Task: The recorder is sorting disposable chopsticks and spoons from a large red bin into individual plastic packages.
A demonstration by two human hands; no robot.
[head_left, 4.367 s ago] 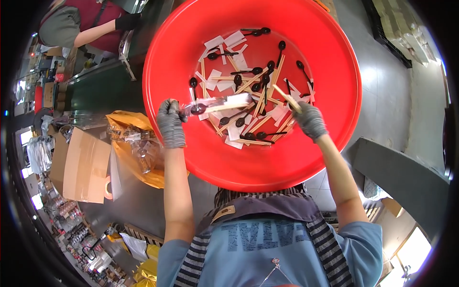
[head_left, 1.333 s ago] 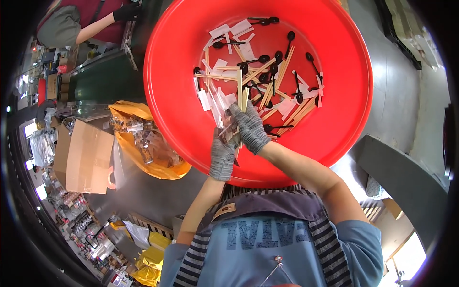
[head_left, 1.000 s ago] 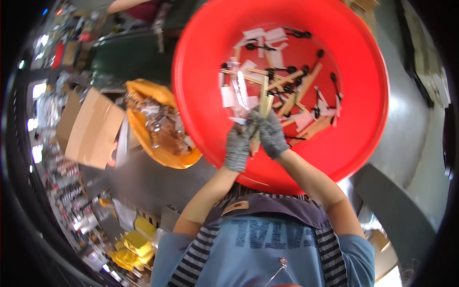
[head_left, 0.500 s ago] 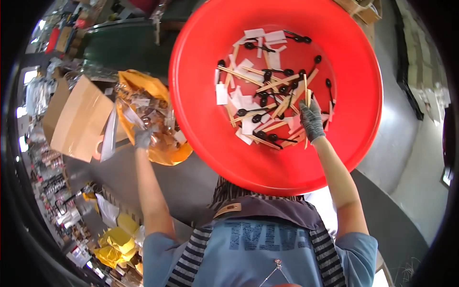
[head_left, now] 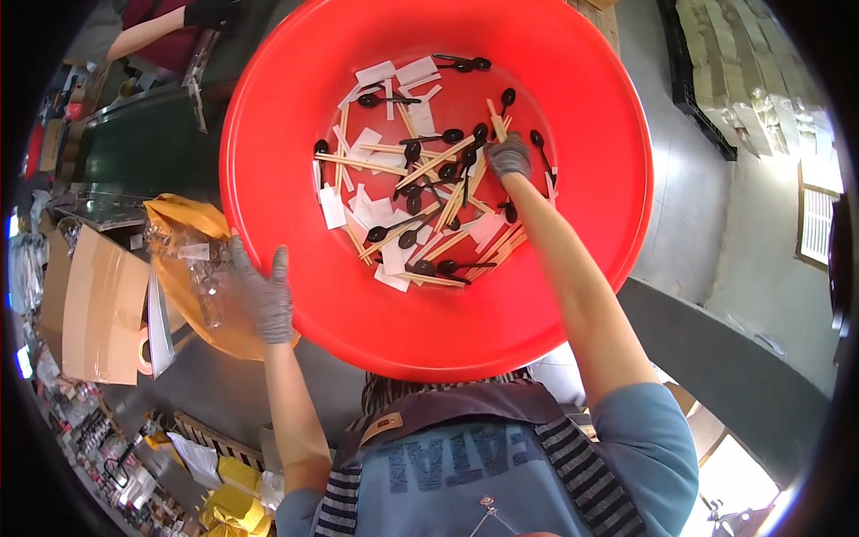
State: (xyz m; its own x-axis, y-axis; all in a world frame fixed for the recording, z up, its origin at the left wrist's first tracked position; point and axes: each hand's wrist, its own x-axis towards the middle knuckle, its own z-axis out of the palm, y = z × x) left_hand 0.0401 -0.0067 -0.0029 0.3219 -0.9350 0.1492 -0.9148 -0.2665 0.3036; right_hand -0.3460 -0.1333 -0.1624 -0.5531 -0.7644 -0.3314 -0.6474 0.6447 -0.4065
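A large red basin (head_left: 367, 336) holds pairs of wooden chopsticks (head_left: 429, 166), black plastic spoons (head_left: 426, 268) and white paper packets (head_left: 332, 206) in a loose heap. My right hand (head_left: 508, 157), in a grey glove, reaches to the heap's right side. Its fingers are closed on a few chopsticks (head_left: 497, 120) that stick up past them; the fingertips are partly hidden. My left hand (head_left: 267, 300), also gloved in grey, is at the basin's left rim with its fingers stretched out and thumb apart, partly blurred. Nothing shows in it.
Left of the basin, a yellow bag (head_left: 192, 219) holds clear plastic-wrapped pieces. An open cardboard box (head_left: 106, 309) stands beside it. At the upper left, another person's arm (head_left: 148, 36) with a dark glove shows. Yellow and white bags (head_left: 237, 483) lie at the lower left.
My left hand has come out of the yellow bag to the basin's rim. My right hand remains at the heap's right side with chopsticks. The whole view has shifted, and another person's arm now shows.
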